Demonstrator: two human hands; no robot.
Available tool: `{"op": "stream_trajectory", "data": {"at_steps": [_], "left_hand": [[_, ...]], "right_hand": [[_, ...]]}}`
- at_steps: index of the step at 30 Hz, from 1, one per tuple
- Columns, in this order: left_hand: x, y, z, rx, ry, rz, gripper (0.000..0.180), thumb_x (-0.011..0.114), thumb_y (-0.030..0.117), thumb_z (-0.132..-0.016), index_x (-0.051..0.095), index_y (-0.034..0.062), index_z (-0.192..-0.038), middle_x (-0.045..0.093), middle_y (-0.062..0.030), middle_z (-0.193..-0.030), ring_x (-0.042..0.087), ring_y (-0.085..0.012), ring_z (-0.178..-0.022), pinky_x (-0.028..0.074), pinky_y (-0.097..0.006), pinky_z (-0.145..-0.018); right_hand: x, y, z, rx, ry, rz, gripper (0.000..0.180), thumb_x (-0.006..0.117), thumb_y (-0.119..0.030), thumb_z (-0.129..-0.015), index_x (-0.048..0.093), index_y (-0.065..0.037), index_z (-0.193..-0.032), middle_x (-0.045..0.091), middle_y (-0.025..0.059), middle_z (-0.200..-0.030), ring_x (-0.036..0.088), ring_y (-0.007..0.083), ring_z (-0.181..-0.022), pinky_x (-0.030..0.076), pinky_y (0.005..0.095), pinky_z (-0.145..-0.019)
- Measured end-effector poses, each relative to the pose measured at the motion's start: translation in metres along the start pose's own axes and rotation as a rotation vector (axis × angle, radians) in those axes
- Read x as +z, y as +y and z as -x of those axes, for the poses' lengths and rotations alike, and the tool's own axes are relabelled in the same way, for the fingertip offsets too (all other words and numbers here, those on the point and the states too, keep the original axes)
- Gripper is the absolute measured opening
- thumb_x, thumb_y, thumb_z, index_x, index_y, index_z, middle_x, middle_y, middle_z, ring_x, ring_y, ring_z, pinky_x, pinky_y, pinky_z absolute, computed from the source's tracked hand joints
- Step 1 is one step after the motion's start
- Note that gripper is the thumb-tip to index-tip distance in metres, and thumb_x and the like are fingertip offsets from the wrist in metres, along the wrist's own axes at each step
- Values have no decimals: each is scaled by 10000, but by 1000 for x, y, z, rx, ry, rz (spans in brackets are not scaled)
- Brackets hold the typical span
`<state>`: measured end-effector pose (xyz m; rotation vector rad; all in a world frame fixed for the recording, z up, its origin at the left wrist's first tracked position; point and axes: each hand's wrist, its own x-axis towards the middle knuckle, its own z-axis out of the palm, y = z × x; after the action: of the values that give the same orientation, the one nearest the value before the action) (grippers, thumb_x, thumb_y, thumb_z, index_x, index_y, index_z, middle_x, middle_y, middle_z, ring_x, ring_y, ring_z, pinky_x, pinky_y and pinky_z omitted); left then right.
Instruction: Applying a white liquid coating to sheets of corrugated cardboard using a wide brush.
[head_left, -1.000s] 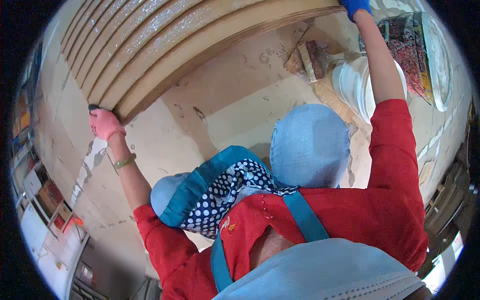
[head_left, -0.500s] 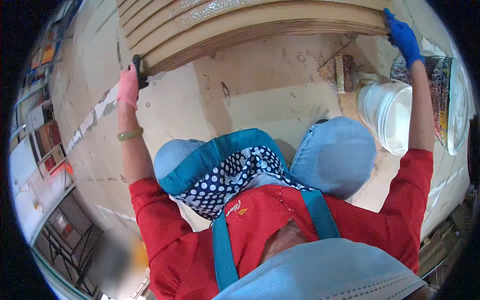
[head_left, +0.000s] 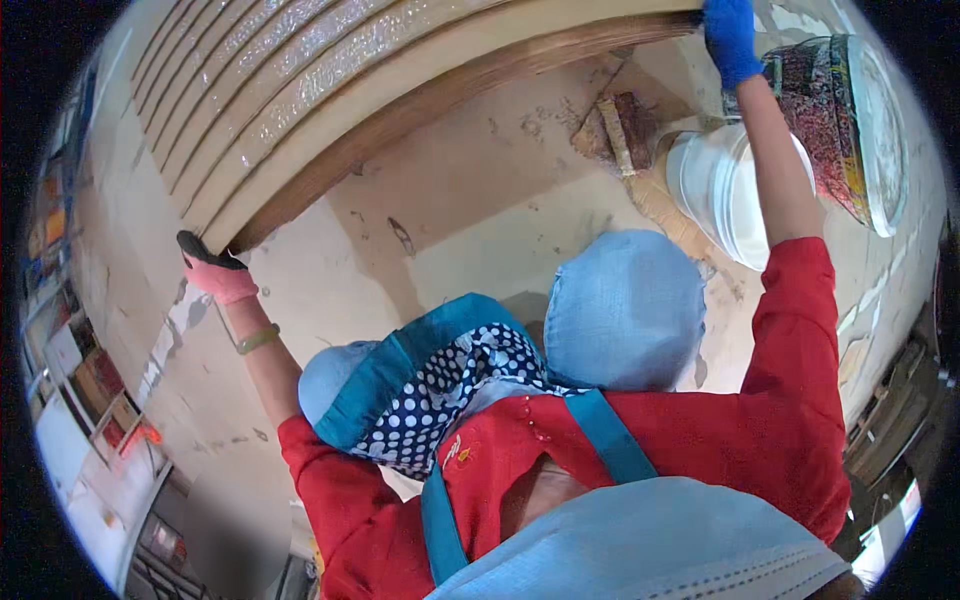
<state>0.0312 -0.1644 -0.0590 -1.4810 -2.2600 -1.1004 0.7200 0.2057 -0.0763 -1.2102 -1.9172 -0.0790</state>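
Observation:
A fanned stack of thin light-brown boards (head_left: 345,105) fills the top of the view, its exposed strips shiny and wet-looking. My left hand (head_left: 218,270), in a pink glove with a dark palm, is closed on the stack's near left corner. At the other end, my right hand (head_left: 732,42) in a blue glove grips the near right corner. The stack slants, with its right end farther from me than its left. Its far side runs out of view. Both hands' fingertips are partly hidden by the gloves and boards.
Beside my right forearm stands a white plastic bucket (head_left: 715,190), and past it a larger bucket stained in several colours (head_left: 825,125). A brush-like piece (head_left: 622,135) lies on smeared brown sheeting. Metal racks (head_left: 100,400) line the left edge.
The stack has turned and come nearer on the left, showing more of its wet strips. My left hand moved left and toward me; my right hand moved left and away.

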Motion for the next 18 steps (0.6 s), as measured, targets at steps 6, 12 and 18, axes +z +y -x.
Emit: {"op": "stream_trajectory", "data": {"at_steps": [6, 12, 18], "left_hand": [[8, 19, -21, -536, 240, 33, 417, 508, 320, -916, 632, -56, -1047, 660, -201, -1012, 623, -320, -871, 483, -391, -786], [12, 21, -23, -532, 141, -314, 405, 386, 251, -936, 624, -74, -971, 639, -267, -971, 599, -410, -896, 453, -437, -774], [23, 41, -28, -585, 65, -373, 439, 375, 293, -936, 605, -72, -1018, 634, -268, -990, 592, -417, -954, 457, -451, -829]], "right_hand": [[6, -86, -26, 167, -56, 76, 303, 428, -239, -961, 585, -21, -822, 613, 238, -836, 575, 425, -783, 460, 461, -705], [3, -110, -32, 349, -109, 250, 327, 437, -301, -944, 610, -37, -861, 630, 228, -846, 592, 424, -828, 466, 489, -731], [12, -97, -29, 295, -59, 261, 346, 446, -311, -935, 631, -39, -828, 629, 236, -839, 600, 426, -811, 468, 487, -709]]}}
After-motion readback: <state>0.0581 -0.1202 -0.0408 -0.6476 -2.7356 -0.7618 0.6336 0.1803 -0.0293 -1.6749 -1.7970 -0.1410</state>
